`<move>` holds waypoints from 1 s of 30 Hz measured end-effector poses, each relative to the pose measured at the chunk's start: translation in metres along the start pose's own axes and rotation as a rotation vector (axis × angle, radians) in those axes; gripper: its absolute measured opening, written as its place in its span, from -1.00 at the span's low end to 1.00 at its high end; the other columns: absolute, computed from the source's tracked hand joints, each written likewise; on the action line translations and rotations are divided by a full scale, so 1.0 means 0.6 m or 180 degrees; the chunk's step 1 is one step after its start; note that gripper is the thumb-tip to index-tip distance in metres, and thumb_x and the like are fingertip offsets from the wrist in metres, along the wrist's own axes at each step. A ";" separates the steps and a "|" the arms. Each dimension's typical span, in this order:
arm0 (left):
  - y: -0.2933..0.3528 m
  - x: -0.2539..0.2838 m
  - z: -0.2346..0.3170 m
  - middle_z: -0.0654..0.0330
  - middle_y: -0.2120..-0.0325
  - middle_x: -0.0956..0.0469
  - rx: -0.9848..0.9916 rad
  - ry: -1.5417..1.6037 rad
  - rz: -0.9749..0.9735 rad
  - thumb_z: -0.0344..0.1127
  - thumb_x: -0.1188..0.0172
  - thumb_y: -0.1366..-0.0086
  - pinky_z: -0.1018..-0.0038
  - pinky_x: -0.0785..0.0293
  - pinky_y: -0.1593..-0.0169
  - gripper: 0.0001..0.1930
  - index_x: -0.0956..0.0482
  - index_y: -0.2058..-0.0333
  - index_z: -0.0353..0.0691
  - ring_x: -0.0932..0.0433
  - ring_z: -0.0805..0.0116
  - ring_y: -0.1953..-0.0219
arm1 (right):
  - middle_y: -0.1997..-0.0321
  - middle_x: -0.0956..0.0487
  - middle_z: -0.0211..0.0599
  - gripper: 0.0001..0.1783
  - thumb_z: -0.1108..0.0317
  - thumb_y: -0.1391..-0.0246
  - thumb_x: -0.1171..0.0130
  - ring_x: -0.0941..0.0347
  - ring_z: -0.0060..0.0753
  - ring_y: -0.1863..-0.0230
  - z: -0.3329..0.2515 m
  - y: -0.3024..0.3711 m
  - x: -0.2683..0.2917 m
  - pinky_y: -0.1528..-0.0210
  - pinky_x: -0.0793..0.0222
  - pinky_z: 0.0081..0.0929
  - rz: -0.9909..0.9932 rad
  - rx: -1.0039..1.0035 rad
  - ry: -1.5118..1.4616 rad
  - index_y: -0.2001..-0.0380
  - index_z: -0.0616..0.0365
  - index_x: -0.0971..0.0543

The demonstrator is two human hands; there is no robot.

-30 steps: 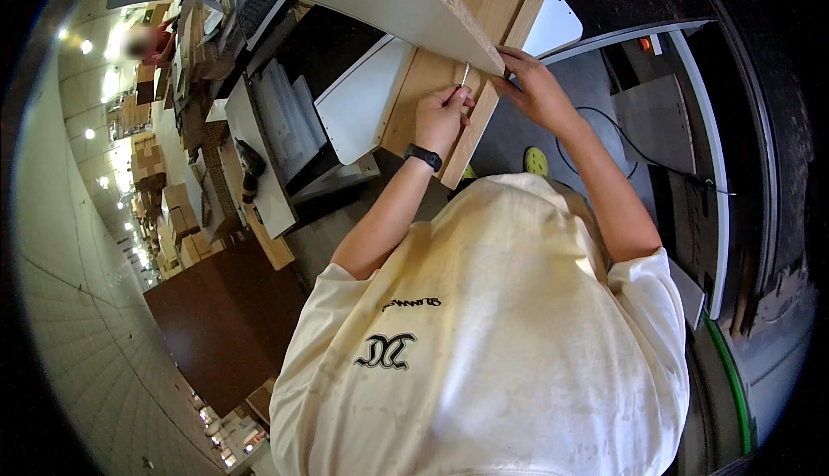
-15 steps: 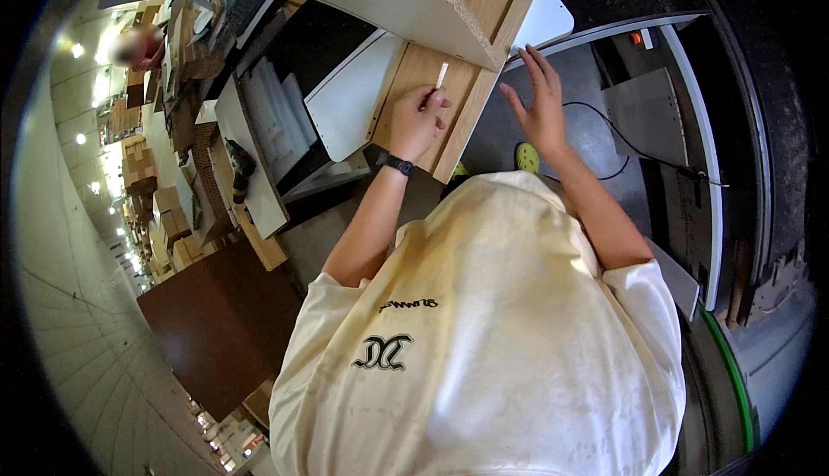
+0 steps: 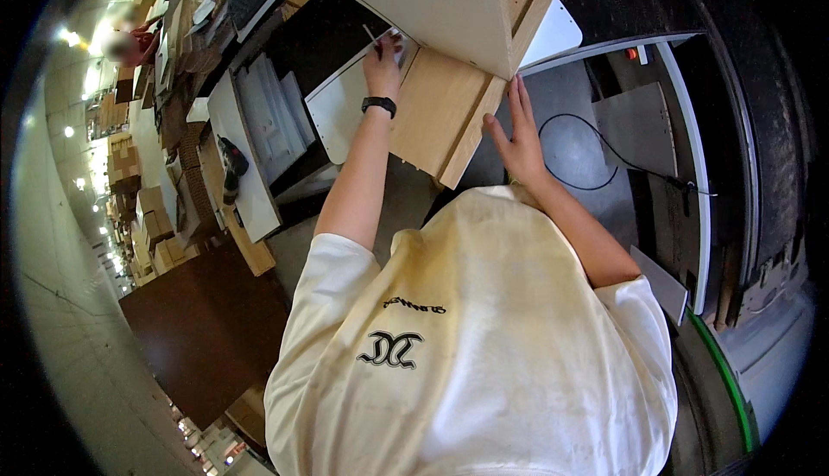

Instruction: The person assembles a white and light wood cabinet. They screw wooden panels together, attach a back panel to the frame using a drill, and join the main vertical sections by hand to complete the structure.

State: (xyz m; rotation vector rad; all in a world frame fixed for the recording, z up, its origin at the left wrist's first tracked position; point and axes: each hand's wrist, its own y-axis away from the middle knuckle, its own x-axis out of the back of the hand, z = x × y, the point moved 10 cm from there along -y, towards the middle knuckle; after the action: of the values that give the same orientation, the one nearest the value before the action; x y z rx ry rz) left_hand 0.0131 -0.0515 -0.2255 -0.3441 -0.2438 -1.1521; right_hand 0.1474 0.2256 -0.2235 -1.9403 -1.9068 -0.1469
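My left hand is closed around a thin white pen-like stick, with one end poking out past the fingers. It is over the white panel, near the far-left end of the wood-coloured board assembly. Along the near right edge of that assembly runs a raised strip. My right hand has its fingers stretched out, their tips against the assembly's right edge close to the corner of the upright grey panel. The thumb stands apart, beside the strip.
A cordless drill lies on a pale board to the left, near stacked grey panels. On the right, a black cable curls inside a white frame. A brown board is at lower left. Another person is far off.
My left hand has moved away and to the left with the stick, from the wood-coloured board to the white panel. My right hand has shifted slightly left and nearer, along the assembly's edge.
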 end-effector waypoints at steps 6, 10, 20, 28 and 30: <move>0.019 -0.018 0.022 -0.03 0.41 -0.65 -0.0420 -0.0364 -0.0192 -0.14 -0.13 -0.38 0.37 -0.46 0.21 -0.67 -0.61 0.30 -0.36 -0.58 0.27 0.37 | -0.48 0.06 0.20 -0.14 0.31 -0.20 -0.14 0.09 0.13 -0.49 0.012 0.001 -0.023 -0.44 0.05 -0.22 0.0099 -0.0076 -0.0006 -0.41 0.28 0.06; 0.020 -0.029 0.004 -0.04 0.46 -0.63 -0.0231 -0.0395 -0.0214 -0.15 -0.18 -0.32 0.32 -0.47 0.25 -0.71 -0.65 0.34 -0.29 -0.59 0.16 0.42 | -0.48 0.07 0.20 -0.15 0.31 -0.23 -0.12 0.10 0.16 -0.48 0.006 0.003 -0.020 -0.44 0.06 -0.20 0.0129 -0.0103 0.0222 -0.42 0.27 0.08; 0.022 -0.012 0.028 -0.07 0.45 -0.61 -0.0558 -0.0876 -0.0206 -0.15 -0.13 -0.32 0.14 -0.44 0.23 -0.71 -0.61 0.40 -0.29 -0.57 -0.09 0.36 | -0.48 0.03 0.16 -0.18 0.32 -0.23 -0.13 0.09 0.11 -0.48 0.009 0.005 -0.039 -0.44 0.03 -0.19 0.0108 -0.0105 0.0333 -0.42 0.25 0.04; -0.009 0.146 -0.003 -0.01 0.42 -0.63 -0.0196 -0.0638 0.0255 -0.15 -0.11 -0.38 0.21 -0.49 0.28 -0.73 -0.52 0.25 -0.28 -0.61 -0.08 0.32 | -0.50 0.06 0.07 -0.21 0.38 -0.22 -0.17 -0.01 -0.01 -0.46 0.006 0.015 -0.022 -0.32 -0.21 -0.22 0.0092 -0.0368 -0.0008 -0.41 0.13 -0.04; -0.017 0.198 -0.039 -0.10 0.41 -0.61 0.0180 -0.0933 0.0122 -0.12 -0.09 -0.39 0.10 -0.48 0.25 -0.70 -0.42 0.15 -0.27 -0.59 -0.16 0.30 | -0.49 0.03 0.08 -0.27 0.44 -0.22 -0.15 -0.02 -0.03 -0.45 0.038 0.024 -0.016 -0.28 -0.25 -0.23 0.0206 -0.0446 -0.0066 -0.39 0.16 -0.09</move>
State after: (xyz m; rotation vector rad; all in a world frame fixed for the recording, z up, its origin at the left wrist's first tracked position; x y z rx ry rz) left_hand 0.0500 -0.1652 -0.2026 -0.4658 -0.5234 -1.0530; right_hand 0.1562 0.2251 -0.2505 -2.0998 -1.8899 -0.2486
